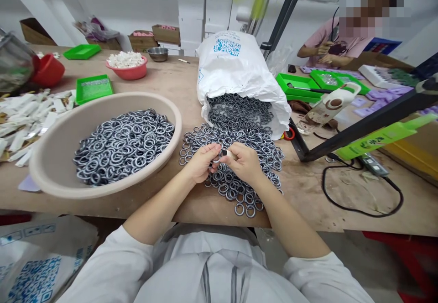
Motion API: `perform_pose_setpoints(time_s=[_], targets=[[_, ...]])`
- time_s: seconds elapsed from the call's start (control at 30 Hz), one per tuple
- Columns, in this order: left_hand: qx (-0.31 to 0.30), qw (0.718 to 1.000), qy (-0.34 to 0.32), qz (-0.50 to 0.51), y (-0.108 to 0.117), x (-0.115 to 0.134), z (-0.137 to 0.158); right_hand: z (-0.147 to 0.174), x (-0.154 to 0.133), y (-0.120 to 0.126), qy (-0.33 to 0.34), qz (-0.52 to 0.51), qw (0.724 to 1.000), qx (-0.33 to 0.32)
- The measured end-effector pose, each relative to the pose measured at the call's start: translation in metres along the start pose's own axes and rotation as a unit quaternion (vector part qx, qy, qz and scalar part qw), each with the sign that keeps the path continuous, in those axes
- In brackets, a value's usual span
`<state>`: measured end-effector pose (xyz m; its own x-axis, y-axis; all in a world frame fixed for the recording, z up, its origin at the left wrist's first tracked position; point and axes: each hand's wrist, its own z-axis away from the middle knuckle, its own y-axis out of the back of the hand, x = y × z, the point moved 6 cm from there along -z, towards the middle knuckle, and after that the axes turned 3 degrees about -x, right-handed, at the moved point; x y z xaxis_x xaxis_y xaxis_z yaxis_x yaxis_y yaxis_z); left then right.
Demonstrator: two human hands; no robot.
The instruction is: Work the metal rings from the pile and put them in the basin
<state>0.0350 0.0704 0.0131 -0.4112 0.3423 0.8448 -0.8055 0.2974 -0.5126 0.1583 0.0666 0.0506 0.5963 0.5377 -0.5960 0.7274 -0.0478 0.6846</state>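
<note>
My left hand [202, 162] is closed on a grey ring, its fingertips pinching it above a loose heap of rings [236, 186] on the table. Close against it, my right hand [245, 161] grips a small tool with a pale handle [232, 155] and a dark tip, which meets the ring. The exact kind of tool is too small to tell. Behind both hands lies a white sack [236, 65] on its side, its mouth spilling more grey rings. To the left stands a wide beige basin [43, 166] holding many such rings.
White strips [20, 125] are piled at the left. Green trays [94, 89], a red bowl [126, 71] of white pieces and a metal bowl [158, 54] sit behind. At right are a black metal frame [356, 120], a bottle [323, 109] and a black cable [362, 211]. Another person [345, 49] sits beyond.
</note>
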Motion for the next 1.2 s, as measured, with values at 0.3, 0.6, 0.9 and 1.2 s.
perform_pose_setpoints(time_s=[0.3,0.6,0.9,1.2], targets=[[0.0,1.0,-0.004,-0.026,0.0,-0.002,0.0,0.0,-0.002,0.001,-0.007,0.054,0.998,-0.021],[0.005,0.998,-0.005,-0.055,0.002,-0.001,0.0,0.002,0.0,-0.001,-0.02,0.02,0.998,-0.048],[-0.043,0.991,-0.006,-0.127,-0.013,0.002,0.009,-0.012,0.068,0.002,-0.151,-0.147,0.975,0.067],[0.335,0.668,-0.255,-0.613,0.006,0.152,0.102,0.0,0.113,0.054,-0.226,-0.265,0.877,0.33]])
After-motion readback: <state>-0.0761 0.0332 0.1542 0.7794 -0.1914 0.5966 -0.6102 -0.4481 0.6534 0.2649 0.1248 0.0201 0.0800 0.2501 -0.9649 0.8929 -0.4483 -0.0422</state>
